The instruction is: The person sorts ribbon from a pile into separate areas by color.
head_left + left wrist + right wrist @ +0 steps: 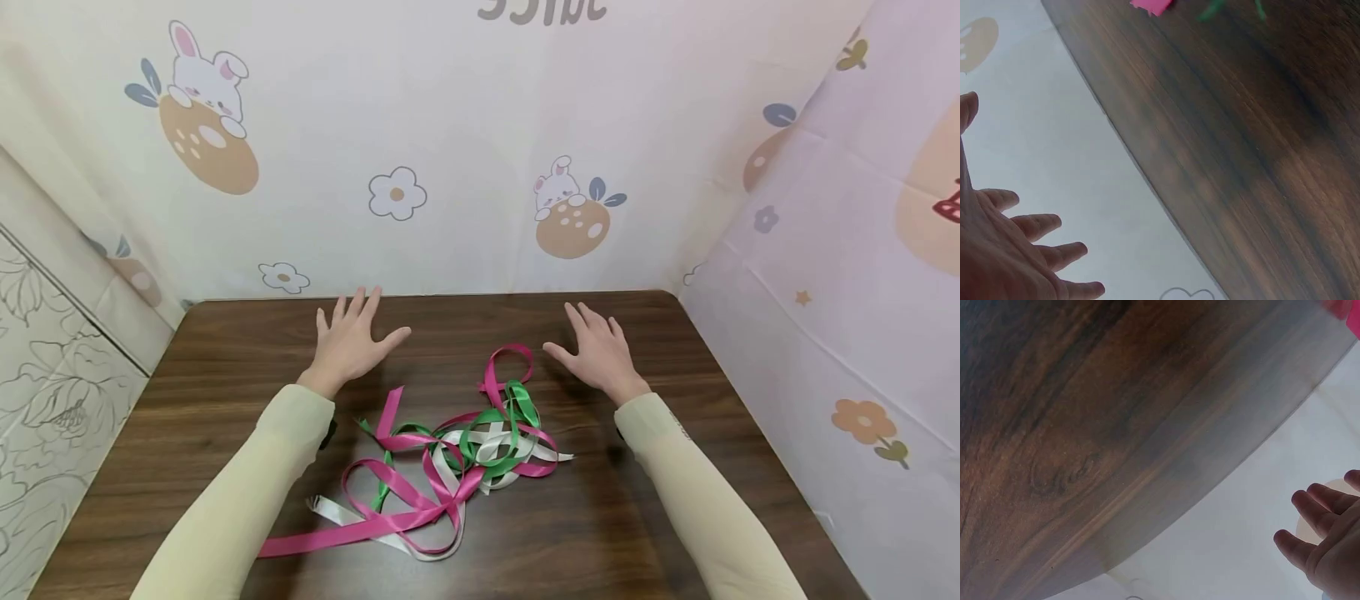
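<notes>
A tangle of pink ribbon, green ribbon and white ribbon lies on the wooden table between the two forearms. Beyond its left side my left hand is held with fingers spread and thumb out, holding nothing. My right hand is spread likewise, up and to the right of the pink loop at the far end of the pile. In the left wrist view the left hand's fingers stand apart; the right wrist view shows the right fingers loosely extended.
The dark wooden table ends at a back edge against a patterned curtain. More curtain hangs along the right side, and a floral panel stands at the left.
</notes>
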Available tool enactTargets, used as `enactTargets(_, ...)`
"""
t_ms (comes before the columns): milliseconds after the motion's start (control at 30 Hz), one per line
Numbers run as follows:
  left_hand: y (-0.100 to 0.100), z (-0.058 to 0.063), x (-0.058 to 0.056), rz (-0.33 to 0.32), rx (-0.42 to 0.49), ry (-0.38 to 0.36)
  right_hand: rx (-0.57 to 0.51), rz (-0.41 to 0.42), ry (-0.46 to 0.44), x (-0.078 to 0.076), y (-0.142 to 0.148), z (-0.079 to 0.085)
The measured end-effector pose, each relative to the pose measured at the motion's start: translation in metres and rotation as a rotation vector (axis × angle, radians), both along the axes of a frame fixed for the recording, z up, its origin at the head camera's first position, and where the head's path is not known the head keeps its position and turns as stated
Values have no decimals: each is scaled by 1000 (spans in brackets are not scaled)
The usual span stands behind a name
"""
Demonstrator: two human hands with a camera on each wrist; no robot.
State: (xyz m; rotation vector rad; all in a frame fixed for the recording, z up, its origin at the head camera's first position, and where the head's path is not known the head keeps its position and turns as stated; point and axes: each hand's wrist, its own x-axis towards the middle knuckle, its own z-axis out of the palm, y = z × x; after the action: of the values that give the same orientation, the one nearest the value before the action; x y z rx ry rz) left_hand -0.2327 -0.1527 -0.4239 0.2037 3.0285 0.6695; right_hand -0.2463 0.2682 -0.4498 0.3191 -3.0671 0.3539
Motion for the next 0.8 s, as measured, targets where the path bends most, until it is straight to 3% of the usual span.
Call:
enactTargets(467, 34, 9, -6, -63, -13, 27, 5, 7, 3, 0, -9, 2)
enactTargets(800, 50, 4, -10, -87, -25, 39, -3, 4, 1, 1, -14, 5)
